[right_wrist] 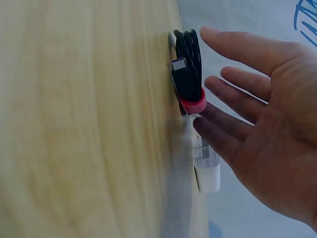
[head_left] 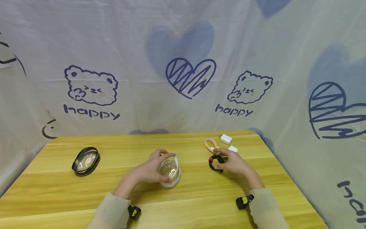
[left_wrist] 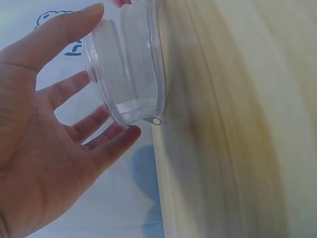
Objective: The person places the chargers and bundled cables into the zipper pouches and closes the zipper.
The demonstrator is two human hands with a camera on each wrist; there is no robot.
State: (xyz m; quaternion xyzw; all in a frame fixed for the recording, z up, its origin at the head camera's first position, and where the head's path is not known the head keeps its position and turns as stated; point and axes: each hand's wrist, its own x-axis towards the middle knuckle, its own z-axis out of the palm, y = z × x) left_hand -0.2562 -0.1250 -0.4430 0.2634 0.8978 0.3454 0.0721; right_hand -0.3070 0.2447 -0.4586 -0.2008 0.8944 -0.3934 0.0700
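A small round clear case (head_left: 170, 171) with white trim stands on the wooden table in front of me. My left hand (head_left: 150, 168) holds it from the left, thumb on the near side and fingers on the far side. In the left wrist view, a zipper pull hangs at the end of the clear case (left_wrist: 131, 74). To the right lies a coiled black cable (head_left: 211, 163) bound with a red tie. Around it hovers my right hand (head_left: 231, 162), thumb and fingers apart. The right wrist view shows fingertips close beside the black cable (right_wrist: 188, 64) and its plug.
Behind the right hand lie a pink-and-white cable (head_left: 210, 142) with yellow ties, a white charger plug (head_left: 226, 139) and another white piece (head_left: 233, 149). At the left of the table sits a black-rimmed clear case (head_left: 85, 161). A printed cloth (head_left: 137, 63) hangs behind the table.
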